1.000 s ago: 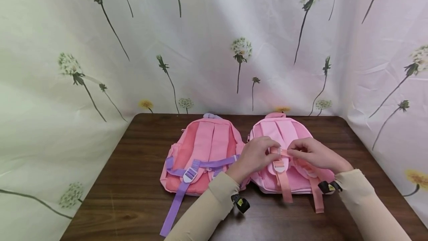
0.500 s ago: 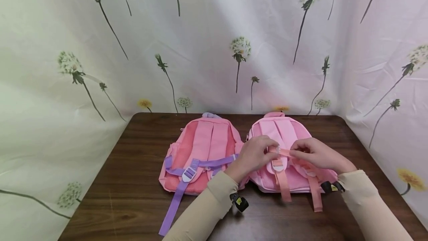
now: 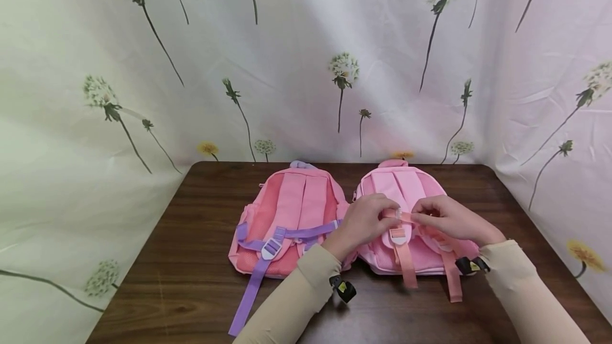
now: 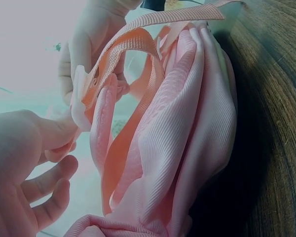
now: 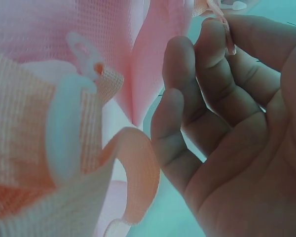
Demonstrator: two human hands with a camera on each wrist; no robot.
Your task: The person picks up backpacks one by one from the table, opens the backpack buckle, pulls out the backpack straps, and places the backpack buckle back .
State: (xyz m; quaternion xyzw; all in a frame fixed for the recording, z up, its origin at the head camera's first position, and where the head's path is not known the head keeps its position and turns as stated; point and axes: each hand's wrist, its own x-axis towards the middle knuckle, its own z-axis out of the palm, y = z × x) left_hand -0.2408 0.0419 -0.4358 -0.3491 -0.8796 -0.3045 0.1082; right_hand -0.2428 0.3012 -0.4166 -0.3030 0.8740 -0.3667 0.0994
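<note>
A light pink backpack (image 3: 389,187) lies with its shoulder straps up on the right half of the table. Across it runs a peach chest strap (image 3: 407,217) with a small whitish buckle (image 3: 398,213). My left hand (image 3: 365,220) pinches the strap on the buckle's left side, while my right hand (image 3: 448,218) pinches the strap to the right of it. In the right wrist view, the strap's end (image 5: 230,42) sits between thumb and index finger, the other fingers loosely bent. Below the hands, a peach webbing strap (image 3: 405,265) hangs from a white adjuster (image 3: 398,236).
A coral-pink backpack (image 3: 292,190) with purple straps (image 3: 254,296) lies just left of the light pink one, partly behind my left wrist. Both rest on a dark wooden table (image 3: 191,259). Floral fabric (image 3: 296,105) hangs behind the table and along its sides.
My right hand drew slightly to the right, then came back left toward the buckle. Both hands keep their pinch on the strap, and the backpacks stay in place.
</note>
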